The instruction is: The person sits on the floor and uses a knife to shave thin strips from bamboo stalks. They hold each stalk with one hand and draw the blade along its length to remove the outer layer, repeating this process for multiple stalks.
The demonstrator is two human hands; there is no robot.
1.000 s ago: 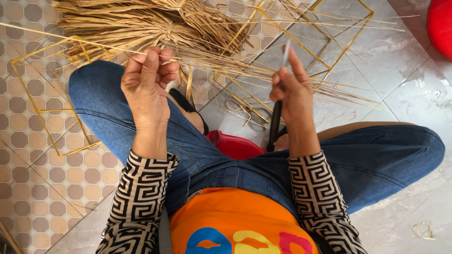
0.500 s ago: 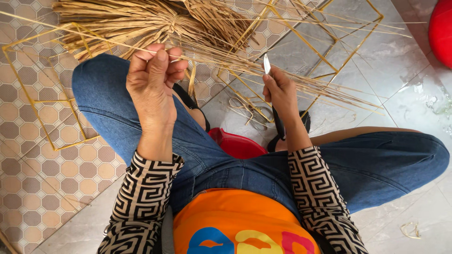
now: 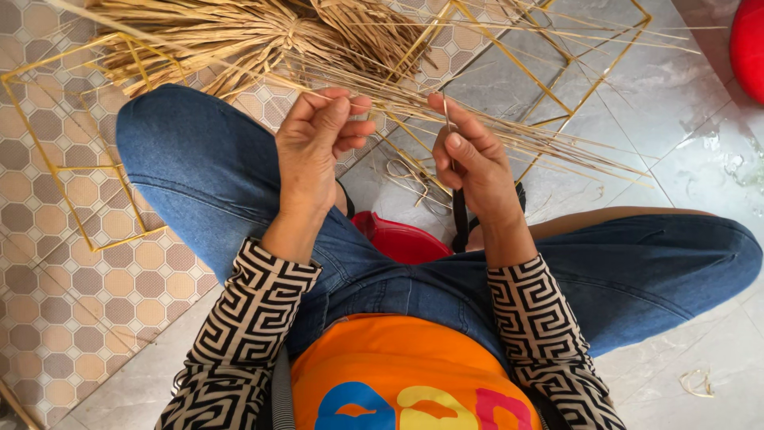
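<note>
My left hand (image 3: pixel 318 139) is raised over my left knee, its fingers pinched on a thin straw strip (image 3: pixel 239 70) that runs up and left. My right hand (image 3: pixel 469 159) grips a small knife (image 3: pixel 456 209) with a dark handle, the narrow blade poking up between thumb and forefinger toward the strips. Both hands are close together above a fan of long dry strips (image 3: pixel 509 131) spreading to the right. A big bundle of dry straw (image 3: pixel 239 36) lies just beyond my knees.
I sit on a low red stool (image 3: pixel 402 239) on a tiled floor. Yellow strip frames (image 3: pixel 87 171) lie on the left and upper right. Curled shavings (image 3: pixel 410 179) lie between my legs. A red object (image 3: pixel 748 44) sits at the far right edge.
My right hand with the knife has moved left and down toward my left hand. My left hand stayed over the knee, still pinching the strip.
</note>
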